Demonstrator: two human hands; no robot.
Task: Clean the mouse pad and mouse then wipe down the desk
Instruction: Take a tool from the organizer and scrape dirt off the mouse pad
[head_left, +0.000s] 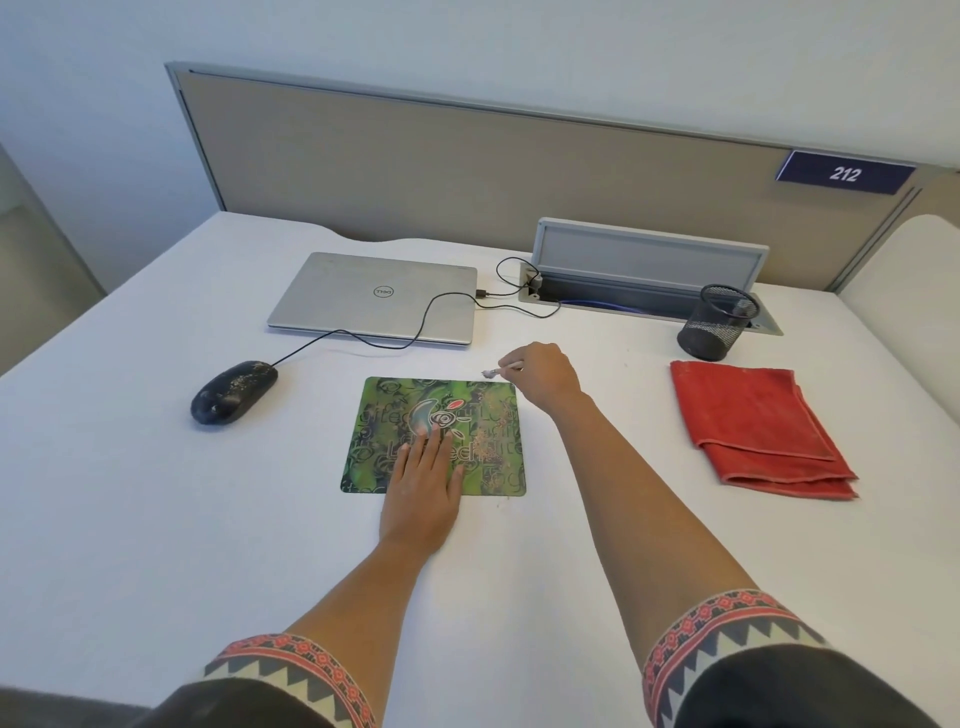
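On the white desk (156, 493), at the left, lies a black oval corded mouse (234, 393), its top speckled with pale grit; its black cable runs up and across the lid of a closed silver laptop (374, 296), which carries a round "DELL" logo. Just in front of the laptop, at the desk's middle, lies a green rectangular mouse pad (379, 431) with a leafy pattern, a red-and-white emblem and repeated outline lettering, of which only parts such as "gitec" can be read. Brownish crumbs are scattered over its right half.

The left hand (423, 488) rests flat on the pad's near edge, fingers straight and pressed close together. The right hand (545, 376) hovers just beyond the pad's far right corner, fingertips pinching a thin pale stick (496, 370) with a tufted tip. It is possibly a small brush, but it is too small to be sure.

Further right are a grey open cable hatch (649, 260), a black mesh pen cup (719, 322) and, nearer, a folded red cloth (753, 426). A dark blue sign (845, 173) on the beige partition reads "212".
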